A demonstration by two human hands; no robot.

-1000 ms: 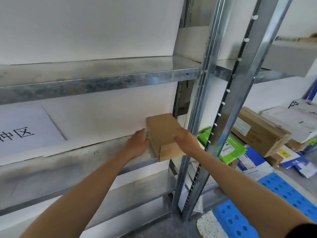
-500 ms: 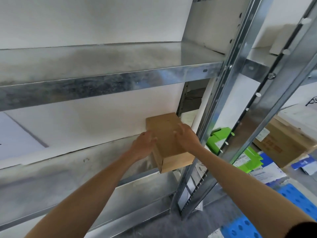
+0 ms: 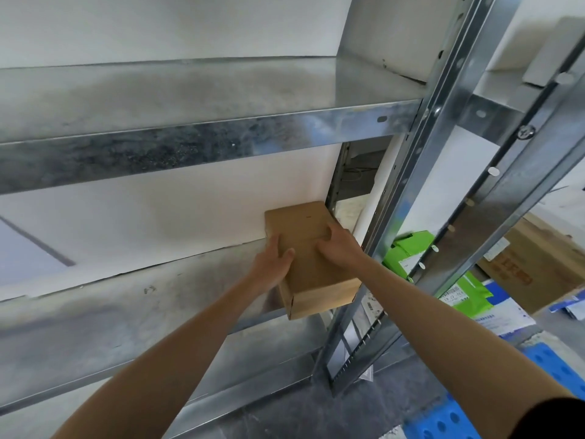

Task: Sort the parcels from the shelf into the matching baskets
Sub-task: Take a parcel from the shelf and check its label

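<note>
A plain brown cardboard parcel [image 3: 308,258] lies at the right end of the middle metal shelf [image 3: 133,315], its near end jutting over the shelf's front edge. My left hand [image 3: 273,264] grips its left side, thumb on top and fingers down the side. My right hand [image 3: 340,248] grips the right side, thumb and fingers curled over the top edge. No basket is in view.
A steel upright [image 3: 408,201] stands just right of the parcel, a second slanted post [image 3: 493,213] beyond it. Green mailers [image 3: 408,251], a large brown carton [image 3: 538,264] and blue-white envelopes [image 3: 493,312] lie on the floor at right, by blue perforated plastic [image 3: 557,369].
Both hands have closed in from the parcel's sides onto its top, and the parcel has slid forward over the shelf edge. The camera has moved closer and tilted.
</note>
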